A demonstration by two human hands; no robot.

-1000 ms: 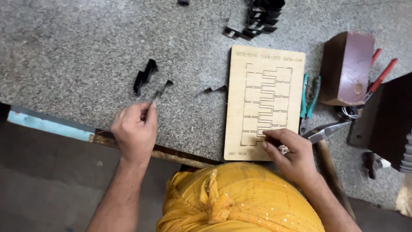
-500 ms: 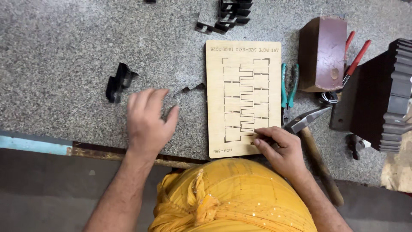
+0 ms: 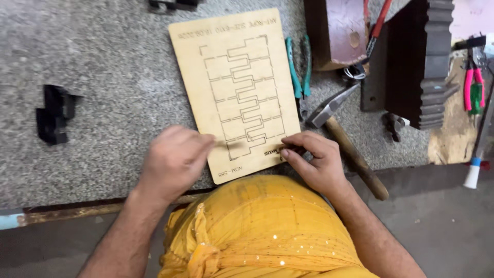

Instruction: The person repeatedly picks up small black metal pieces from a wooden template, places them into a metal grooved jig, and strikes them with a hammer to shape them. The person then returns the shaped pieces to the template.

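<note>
A pale wooden board (image 3: 236,67) with laser-cut interlocking slots lies on the grey speckled table (image 3: 103,62). My left hand (image 3: 172,162) is at the board's near left edge, blurred, fingers bunched around a small dark piece that is mostly hidden. My right hand (image 3: 314,162) pinches the board's near right corner, thumb and fingertips on the wood. A yellow cloth (image 3: 257,226) covers my lap below both hands.
Black parts (image 3: 54,113) lie to the left. More black parts (image 3: 172,4) lie at the far edge. Right of the board are teal-handled pliers (image 3: 298,67), a hammer (image 3: 345,134), a brown block (image 3: 342,31), a dark stepped block (image 3: 427,62) and pink-handled pliers (image 3: 473,82).
My left hand spread over a small dark piece beside the board, closed, and moved right to the board's near edge. My right hand stayed on the board's corner. The view shifted closer.
</note>
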